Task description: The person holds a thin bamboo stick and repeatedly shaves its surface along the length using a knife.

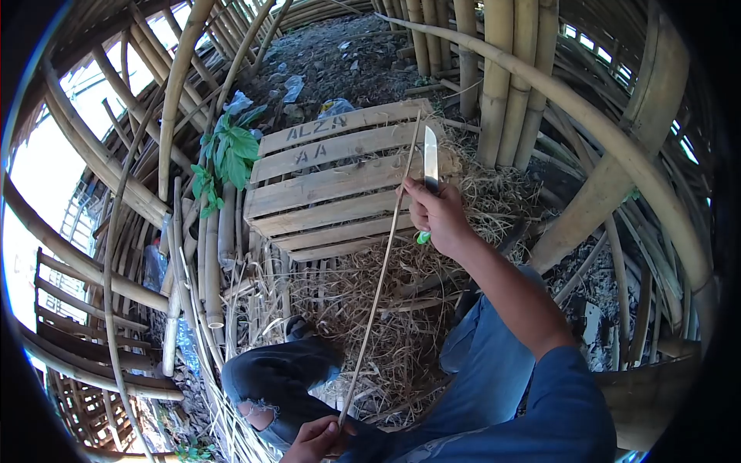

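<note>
In the head view my right hand (437, 210) is closed round a knife, its blade (431, 158) pointing up and a bit of green handle (423, 237) showing below the fist. A long, thin bamboo strip (380, 297) slants across the view, passing close by the thumb and fingertips of that hand. Whether those fingers also pinch the strip, I cannot tell. Low in the view, my left hand (320, 440) grips the strip's near end. Behind the knife lies a slatted wooden crate (324, 189) with dark stencilled letters.
Curly shavings (401, 332) cover the ground between my legs. Leafy green stems (231, 154) stand left of the crate. Thick bamboo poles (509, 85) rise at the back right, and a long curved pole (571, 96) crosses the right side. Cut strips (212, 420) lie at lower left.
</note>
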`<state>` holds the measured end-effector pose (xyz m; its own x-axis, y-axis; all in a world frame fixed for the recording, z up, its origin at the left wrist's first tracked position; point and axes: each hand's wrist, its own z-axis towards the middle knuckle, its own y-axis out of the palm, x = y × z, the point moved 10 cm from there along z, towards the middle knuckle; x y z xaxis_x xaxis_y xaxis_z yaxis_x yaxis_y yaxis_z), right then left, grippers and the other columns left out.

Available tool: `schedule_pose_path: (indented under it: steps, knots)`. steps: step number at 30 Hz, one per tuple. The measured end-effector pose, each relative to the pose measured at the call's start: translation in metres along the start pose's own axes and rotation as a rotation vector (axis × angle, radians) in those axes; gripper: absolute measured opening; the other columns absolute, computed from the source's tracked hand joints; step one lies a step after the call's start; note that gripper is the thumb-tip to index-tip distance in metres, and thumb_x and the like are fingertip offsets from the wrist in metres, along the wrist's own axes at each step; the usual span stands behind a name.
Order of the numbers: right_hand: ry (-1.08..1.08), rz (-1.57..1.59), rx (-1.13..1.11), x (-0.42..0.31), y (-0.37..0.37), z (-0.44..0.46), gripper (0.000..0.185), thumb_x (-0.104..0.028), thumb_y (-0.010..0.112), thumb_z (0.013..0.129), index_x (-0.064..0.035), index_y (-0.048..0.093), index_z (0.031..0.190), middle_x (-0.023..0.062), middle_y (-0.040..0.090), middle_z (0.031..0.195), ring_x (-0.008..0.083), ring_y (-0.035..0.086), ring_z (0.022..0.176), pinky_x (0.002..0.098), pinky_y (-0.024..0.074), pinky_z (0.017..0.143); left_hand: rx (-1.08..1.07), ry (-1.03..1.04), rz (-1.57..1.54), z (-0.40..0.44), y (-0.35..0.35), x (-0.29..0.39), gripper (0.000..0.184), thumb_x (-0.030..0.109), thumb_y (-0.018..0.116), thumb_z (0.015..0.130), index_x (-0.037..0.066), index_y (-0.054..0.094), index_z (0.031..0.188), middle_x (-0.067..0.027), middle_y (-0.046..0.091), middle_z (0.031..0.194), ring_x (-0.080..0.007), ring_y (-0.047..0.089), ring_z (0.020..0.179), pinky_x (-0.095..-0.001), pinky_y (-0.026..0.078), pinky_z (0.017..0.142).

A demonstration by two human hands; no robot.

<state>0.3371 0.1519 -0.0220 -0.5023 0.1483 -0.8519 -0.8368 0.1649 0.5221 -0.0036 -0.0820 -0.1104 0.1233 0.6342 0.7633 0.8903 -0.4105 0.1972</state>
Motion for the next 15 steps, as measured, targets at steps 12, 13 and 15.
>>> schedule_pose_path:
  steps: [12, 13, 15]
  knots:
    - [-0.033, -0.029, 0.071, -0.014, -0.011, 0.001, 0.021, -0.022, 0.065, 0.086, -0.0123, 0.052, 0.072, -0.0063, 0.035, 0.050, 0.0042, 0.027, 0.039, 0.0228, 0.0191, 0.038, 0.091, 0.141, 0.084, 0.014, 0.006, 0.011, 0.035, 0.030, 0.046, 0.096, 0.000, 0.053, 0.113, 0.0016, 0.047, 0.065, -0.0054, 0.041, 0.050, -0.0206, 0.034, 0.043]
    - [-0.054, -0.039, 0.061, -0.016, -0.010, 0.001, 0.021, -0.022, 0.064, 0.087, -0.0123, 0.052, 0.073, -0.0062, 0.035, 0.050, 0.0042, 0.027, 0.039, 0.0229, 0.0190, 0.038, 0.111, 0.171, 0.115, 0.014, 0.005, 0.013, 0.037, 0.030, 0.047, 0.096, 0.000, 0.051, 0.117, 0.0009, 0.049, 0.067, -0.0058, 0.043, 0.051, -0.0210, 0.035, 0.043]
    - [-0.042, -0.036, 0.040, -0.016, -0.006, -0.002, 0.021, -0.022, 0.064, 0.087, -0.0116, 0.052, 0.073, -0.0061, 0.035, 0.050, 0.0042, 0.027, 0.039, 0.0230, 0.0191, 0.038, 0.107, 0.240, 0.156, 0.015, 0.006, 0.020, 0.043, 0.035, 0.050, 0.094, 0.000, 0.049, 0.119, -0.0001, 0.052, 0.072, -0.0063, 0.047, 0.055, -0.0200, 0.039, 0.047]
